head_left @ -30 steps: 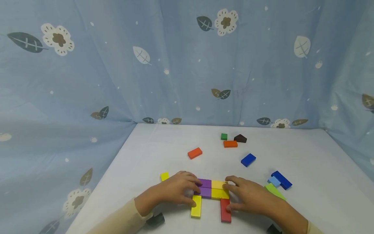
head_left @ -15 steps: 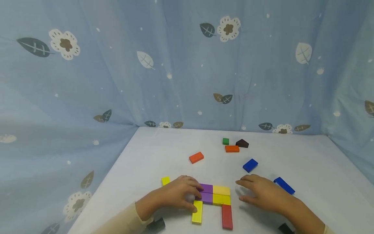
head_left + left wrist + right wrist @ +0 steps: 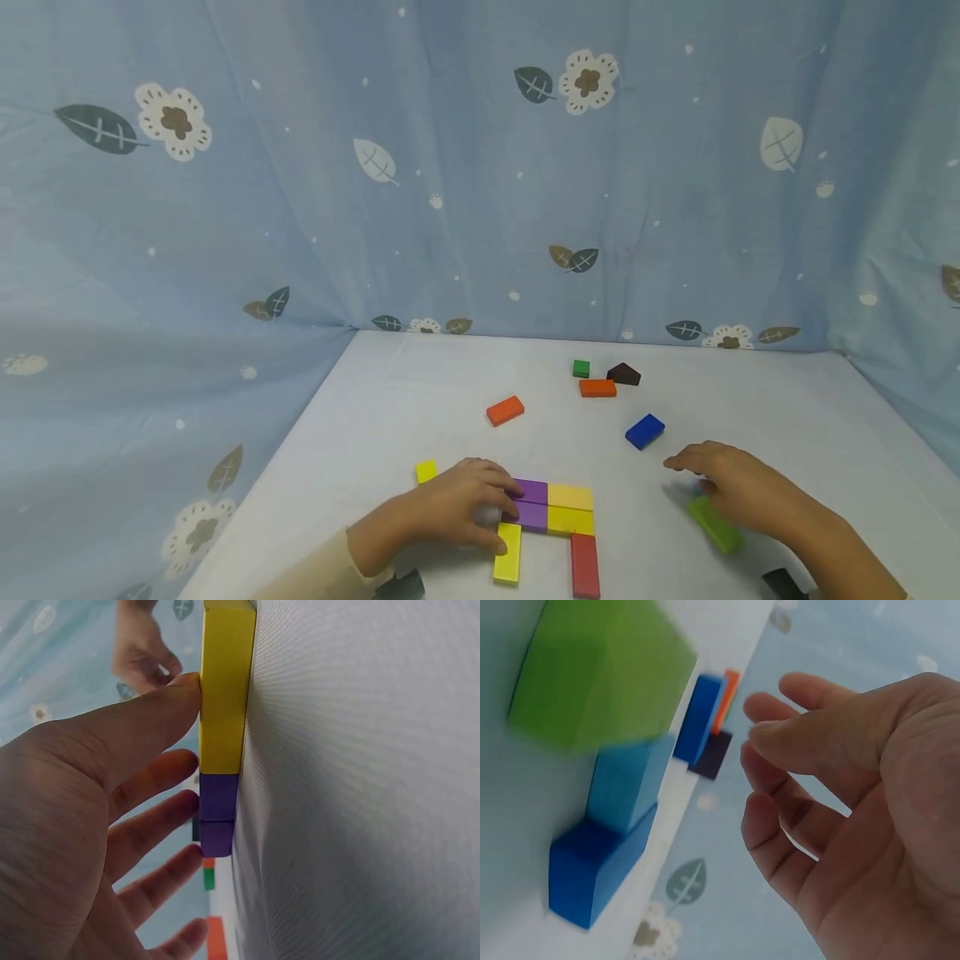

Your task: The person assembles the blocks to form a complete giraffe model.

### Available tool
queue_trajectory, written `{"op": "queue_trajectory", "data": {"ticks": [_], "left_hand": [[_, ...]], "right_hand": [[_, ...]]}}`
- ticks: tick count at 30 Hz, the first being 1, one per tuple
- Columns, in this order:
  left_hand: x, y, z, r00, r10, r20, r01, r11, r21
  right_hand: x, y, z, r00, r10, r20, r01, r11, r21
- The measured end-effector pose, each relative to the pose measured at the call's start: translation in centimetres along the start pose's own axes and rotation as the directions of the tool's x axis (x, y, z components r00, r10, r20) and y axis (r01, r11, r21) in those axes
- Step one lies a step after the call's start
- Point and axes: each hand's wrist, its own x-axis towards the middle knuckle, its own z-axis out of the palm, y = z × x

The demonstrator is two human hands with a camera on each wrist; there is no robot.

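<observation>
My left hand (image 3: 461, 504) rests on the left side of a flat block arrangement. Its thumb touches the long yellow block (image 3: 223, 690); fingertips are at the two purple blocks (image 3: 218, 796). To the right of the purple pair lie a pale yellow block (image 3: 570, 497) and a yellow block (image 3: 570, 522), with a red block (image 3: 585, 567) extending below. My right hand (image 3: 738, 487), loosely bent and holding nothing, hovers above a lime green block (image 3: 716, 525). Beside that, the right wrist view shows a light blue block (image 3: 630, 780) and a dark blue block (image 3: 604, 866).
Farther back on the white table (image 3: 420, 375) lie two orange blocks (image 3: 506, 411), a small green cube (image 3: 581, 368), a dark brown block (image 3: 624, 374) and a blue block (image 3: 645, 432). Another yellow block (image 3: 426, 471) shows behind my left hand. A blue patterned curtain (image 3: 450, 167) surrounds the table.
My right hand has left the yellow and red blocks and moved right, over the lime green block. My left hand stays at the purple and yellow blocks. The head view has tilted up slightly.
</observation>
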Motion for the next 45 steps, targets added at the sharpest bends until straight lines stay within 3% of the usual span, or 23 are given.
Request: {"op": "queue_trajectory", "data": {"ticks": [15,32,41,45], "left_hand": [[0.0,0.1,-0.1,1.000,0.020,-0.010,-0.020,1.000,0.023],[0.0,-0.2,0.2,1.000,-0.002,0.001,0.002,1.000,0.006],[0.1,-0.1,0.1,1.000,0.002,-0.005,-0.002,1.000,0.020],[0.1,-0.1,0.1,1.000,-0.004,0.000,0.004,1.000,0.018]], "right_hand": [[-0.4,3.2,0.1,0.996,0.066,0.060,-0.065,0.998,-0.015],[0.6,3.8,0.5,0.993,0.085,0.078,-0.081,0.995,-0.052],[0.3,3.1,0.1,1.000,0.004,-0.030,-0.007,0.994,-0.111],[0.3,2.8,0.1,0.999,-0.004,-0.040,0.000,0.995,-0.100]]}}
